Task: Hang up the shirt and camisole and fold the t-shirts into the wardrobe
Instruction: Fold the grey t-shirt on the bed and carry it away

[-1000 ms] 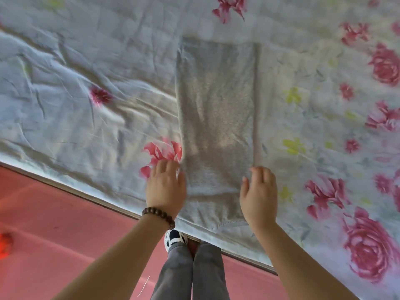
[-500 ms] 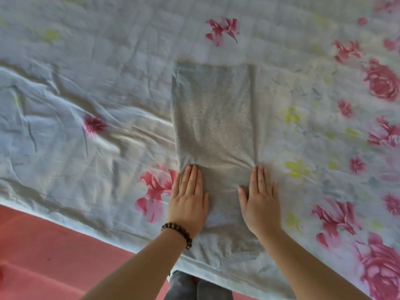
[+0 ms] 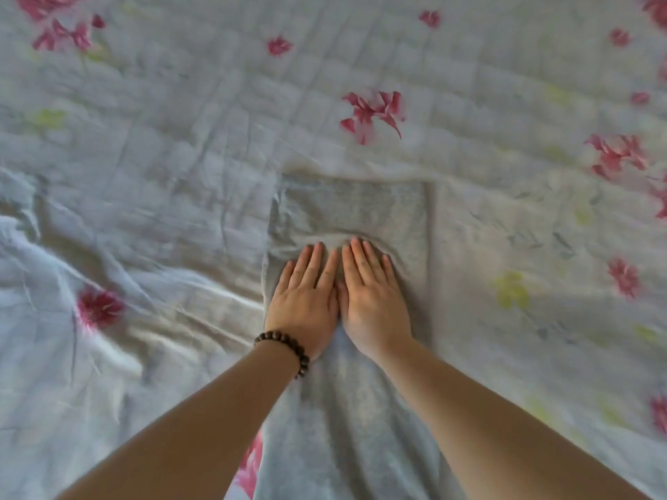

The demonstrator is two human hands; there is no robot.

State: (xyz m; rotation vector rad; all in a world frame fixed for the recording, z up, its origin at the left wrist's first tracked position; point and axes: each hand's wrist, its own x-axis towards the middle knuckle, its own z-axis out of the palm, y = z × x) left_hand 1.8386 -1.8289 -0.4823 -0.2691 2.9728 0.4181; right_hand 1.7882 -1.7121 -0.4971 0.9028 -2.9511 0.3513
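A grey t-shirt (image 3: pixel 357 207), folded into a long narrow strip, lies flat on the bed and runs from the middle of the view toward me. My left hand (image 3: pixel 306 301), with a bead bracelet at the wrist, lies flat on the strip with straight fingers. Beside it and touching it, my right hand (image 3: pixel 371 301) presses down on the same strip, fingers straight. A small ridge of cloth bunches just beyond the fingertips. Both forearms cover part of the strip's near end.
The bed's white quilted cover (image 3: pixel 162 138) with pink flowers fills the whole view and is creased at the left. No other clothes and no wardrobe are in view.
Both hands slid forward along the grey strip and came together at its middle. The view moved in over the bed, so the floor and my legs dropped out of sight.
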